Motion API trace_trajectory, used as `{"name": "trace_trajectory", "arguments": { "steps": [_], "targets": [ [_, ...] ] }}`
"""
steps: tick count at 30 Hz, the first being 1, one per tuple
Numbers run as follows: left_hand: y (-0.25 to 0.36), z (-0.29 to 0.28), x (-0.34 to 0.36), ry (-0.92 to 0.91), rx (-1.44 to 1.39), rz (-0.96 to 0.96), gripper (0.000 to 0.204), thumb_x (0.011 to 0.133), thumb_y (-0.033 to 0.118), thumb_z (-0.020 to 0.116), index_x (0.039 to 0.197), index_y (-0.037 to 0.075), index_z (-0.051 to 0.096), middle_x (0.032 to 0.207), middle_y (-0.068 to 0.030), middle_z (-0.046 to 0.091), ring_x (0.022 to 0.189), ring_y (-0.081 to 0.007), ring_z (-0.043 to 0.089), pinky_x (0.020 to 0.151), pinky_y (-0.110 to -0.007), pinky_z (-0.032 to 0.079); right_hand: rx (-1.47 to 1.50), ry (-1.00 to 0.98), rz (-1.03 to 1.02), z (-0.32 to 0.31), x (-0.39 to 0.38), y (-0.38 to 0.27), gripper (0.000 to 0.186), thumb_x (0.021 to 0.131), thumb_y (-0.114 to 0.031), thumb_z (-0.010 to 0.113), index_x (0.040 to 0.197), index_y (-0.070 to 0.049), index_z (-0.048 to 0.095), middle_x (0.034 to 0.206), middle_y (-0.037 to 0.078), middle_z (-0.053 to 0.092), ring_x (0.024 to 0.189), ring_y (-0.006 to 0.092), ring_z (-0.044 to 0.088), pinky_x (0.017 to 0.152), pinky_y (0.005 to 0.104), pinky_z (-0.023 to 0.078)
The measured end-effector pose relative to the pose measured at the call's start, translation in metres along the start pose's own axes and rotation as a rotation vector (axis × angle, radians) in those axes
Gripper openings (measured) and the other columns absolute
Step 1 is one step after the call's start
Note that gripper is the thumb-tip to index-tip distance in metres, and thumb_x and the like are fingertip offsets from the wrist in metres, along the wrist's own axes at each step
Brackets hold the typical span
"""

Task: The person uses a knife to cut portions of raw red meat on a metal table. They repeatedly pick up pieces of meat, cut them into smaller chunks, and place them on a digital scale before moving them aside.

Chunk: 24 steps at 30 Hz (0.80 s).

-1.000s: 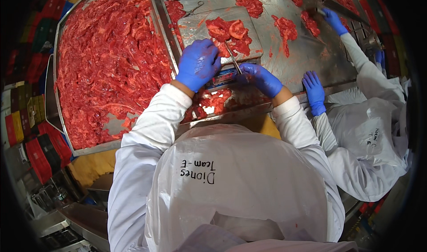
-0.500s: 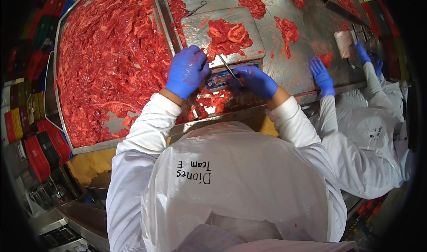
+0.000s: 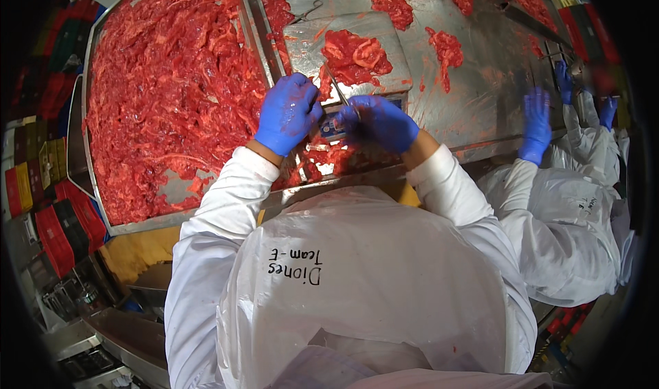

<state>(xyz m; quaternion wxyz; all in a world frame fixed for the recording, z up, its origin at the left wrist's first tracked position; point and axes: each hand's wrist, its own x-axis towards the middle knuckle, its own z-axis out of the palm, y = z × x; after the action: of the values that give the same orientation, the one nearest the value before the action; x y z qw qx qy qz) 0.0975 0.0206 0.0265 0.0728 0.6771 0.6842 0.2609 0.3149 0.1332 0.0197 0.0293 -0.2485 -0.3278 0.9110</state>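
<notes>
My right hand, in a blue glove, grips a pair of scissors, their metal blades pointing up and left toward the meat. Beside the steel tray's edge is my left hand, also gloved in blue, its fingers curled in; whatever they may hold is hidden. A pile of red raw meat lies on the metal plate of a scale just beyond both hands. The scale's blue-edged display panel shows partly between them. Under my hands, more meat scraps lie near the table edge.
A large steel tray full of raw meat fills the left. Another pair of scissors lies behind the scale. Several meat portions sit on the steel table. At right, a co-worker's gloved hand is over the table edge.
My right hand has shifted slightly left and up, and the scissors now stand steeper with their blades parted. My left hand stays nearly in place. The co-worker's near hand has moved right.
</notes>
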Motion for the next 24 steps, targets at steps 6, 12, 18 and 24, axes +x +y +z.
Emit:
{"name": "trace_trajectory", "arguments": {
  "steps": [6, 12, 18, 24],
  "targets": [
    [-0.054, -0.011, -0.036, 0.042, 0.059, -0.133, 0.019, 0.079, 0.016, 0.073, 0.091, 0.003, 0.068, 0.107, -0.0172, 0.067, 0.099, -0.0393, 0.065, 0.085, -0.048, 0.053, -0.971, -0.123, -0.128, -0.006, 0.008, 0.032, 0.012, 0.095, -0.019, 0.067, 0.097, -0.008, 0.071, 0.093, 0.008, 0.070, 0.087, 0.0179, 0.070, 0.074, 0.0369, 0.058],
    [-0.156, -0.016, -0.153, 0.061, 0.245, -0.539, 0.020, 0.086, 0.020, 0.070, 0.100, 0.006, 0.074, 0.126, -0.0219, 0.065, 0.114, -0.0408, 0.063, 0.100, -0.050, 0.051, -1.085, -0.127, -0.014, -0.018, -0.046, 0.038, 0.018, 0.092, -0.021, 0.073, 0.106, -0.009, 0.073, 0.094, 0.007, 0.074, 0.086, 0.0188, 0.070, 0.079, 0.0364, 0.056],
    [-0.112, -0.030, -0.034, 0.318, -0.013, -0.484, 0.042, 0.088, 0.021, 0.073, 0.127, 0.007, 0.068, 0.134, -0.0217, 0.063, 0.125, -0.0379, 0.060, 0.107, -0.044, 0.049, -0.489, 0.211, -0.503, -0.069, -0.086, -0.020, 0.036, 0.100, -0.023, 0.073, 0.125, 0.000, 0.063, 0.113, 0.011, 0.071, 0.102, 0.0208, 0.070, 0.091, 0.0342, 0.057],
    [0.004, 0.023, 0.081, 0.113, -0.220, 0.103, 0.063, 0.085, -0.001, 0.062, 0.147, 0.004, 0.053, 0.138, -0.0216, 0.063, 0.127, -0.0326, 0.064, 0.110, -0.036, 0.048, -0.605, 0.202, -0.447, 0.000, -0.005, -0.057, 0.036, 0.095, -0.013, 0.078, 0.124, 0.002, 0.061, 0.114, 0.011, 0.071, 0.106, 0.0188, 0.070, 0.095, 0.0314, 0.057]
  ]
}}
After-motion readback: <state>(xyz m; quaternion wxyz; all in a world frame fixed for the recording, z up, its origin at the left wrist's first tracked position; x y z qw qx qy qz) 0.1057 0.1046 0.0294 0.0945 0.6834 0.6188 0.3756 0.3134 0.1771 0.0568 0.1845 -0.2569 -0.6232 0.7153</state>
